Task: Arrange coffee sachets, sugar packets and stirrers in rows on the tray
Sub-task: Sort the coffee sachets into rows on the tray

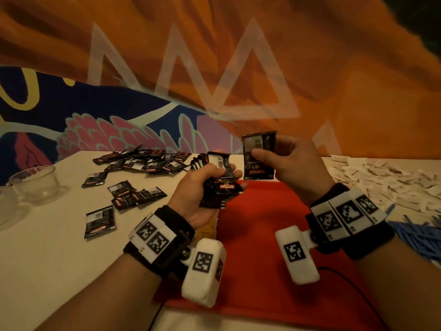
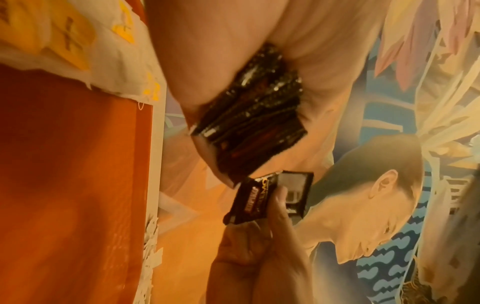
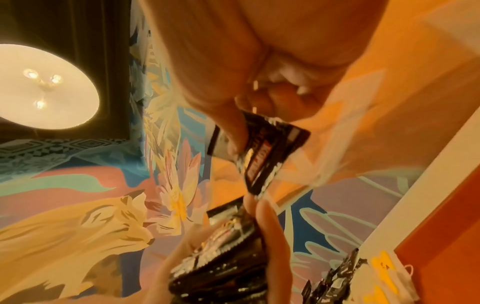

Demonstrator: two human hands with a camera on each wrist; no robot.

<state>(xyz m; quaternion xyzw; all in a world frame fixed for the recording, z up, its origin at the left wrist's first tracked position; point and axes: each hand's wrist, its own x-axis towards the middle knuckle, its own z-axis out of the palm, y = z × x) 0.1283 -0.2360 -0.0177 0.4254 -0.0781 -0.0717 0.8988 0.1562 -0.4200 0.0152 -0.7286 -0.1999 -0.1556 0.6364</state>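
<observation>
My left hand (image 1: 210,177) grips a thick stack of black coffee sachets (image 1: 220,185) above the left edge of the red tray (image 1: 262,235). The same stack (image 2: 254,123) is squeezed between thumb and fingers in the left wrist view. My right hand (image 1: 281,161) pinches black coffee sachets (image 1: 259,156) upright, just right of the stack; the wrist views show two of them (image 3: 262,156). More black sachets (image 1: 143,163) lie scattered on the table at the left. White sugar packets (image 1: 381,180) are heaped at the right, with blue stirrers (image 1: 417,235) in front of them.
Two clear glass bowls (image 1: 35,185) stand at the table's left edge. Small yellow-and-white packets (image 1: 207,229) lie beside the tray under my left wrist. A dark cable (image 1: 334,269) crosses the tray's near right part. A painted wall rises behind the table.
</observation>
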